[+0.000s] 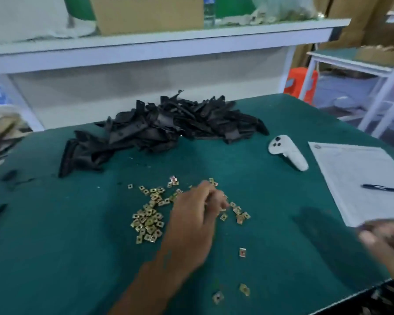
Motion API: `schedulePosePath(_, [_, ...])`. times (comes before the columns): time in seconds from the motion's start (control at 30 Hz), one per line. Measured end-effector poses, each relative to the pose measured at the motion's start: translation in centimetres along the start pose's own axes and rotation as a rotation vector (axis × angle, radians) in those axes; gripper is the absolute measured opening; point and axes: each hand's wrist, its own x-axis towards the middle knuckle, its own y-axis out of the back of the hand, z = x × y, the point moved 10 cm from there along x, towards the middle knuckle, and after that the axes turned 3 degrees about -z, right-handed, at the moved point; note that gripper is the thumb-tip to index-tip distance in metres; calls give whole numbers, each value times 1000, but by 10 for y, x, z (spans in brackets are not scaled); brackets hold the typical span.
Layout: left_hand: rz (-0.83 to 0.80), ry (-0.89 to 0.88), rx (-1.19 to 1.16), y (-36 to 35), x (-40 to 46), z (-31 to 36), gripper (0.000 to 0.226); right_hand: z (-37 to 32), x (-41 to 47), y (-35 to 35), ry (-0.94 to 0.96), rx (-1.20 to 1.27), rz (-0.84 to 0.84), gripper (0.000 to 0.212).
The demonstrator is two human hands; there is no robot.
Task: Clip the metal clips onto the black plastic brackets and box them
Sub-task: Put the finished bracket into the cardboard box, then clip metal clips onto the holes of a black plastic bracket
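Clips (148, 220): small brass-coloured squares, scattered near centre.
Brackets (159, 130): black heap, far.
Left hand (198, 214): fingers curled, pinching among clips.
Right hand (382, 237): blurred, cannot tell.

The black plastic brackets (159, 130) lie heaped in one loose, tangled pile toward twelve o'clock on the green worktop (55, 246), long curved pieces pointing every way. The metal clips (148, 220), small brass-coloured squares each with a hole in the middle, are scattered flat nearer six o'clock; a few strays sit apart toward five o'clock.
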Motion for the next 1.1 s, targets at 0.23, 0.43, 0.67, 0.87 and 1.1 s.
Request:
schedulePosePath(0.23, [365,301,220,114,-22,-121,50,-120,107,-158,256,-82,-394,29])
schedulePosePath(0.43, [486,463,1,122,-30,-156,52,-141,197,-255,253,-181,-490,57])
schedulePosePath(0.67, [509,471,-21,124,-32,-160,48,-187,321,-297,186,-416,-290,96])
schedulePosePath(0.87, [498,450,-14,124,-28,-163,54,-180,351,-333,114,-519,-436,89])
schedulePosePath(1.1, [490,454,-2,124,-27,-164,50,-187,339,-332,281,-578,-332,57])
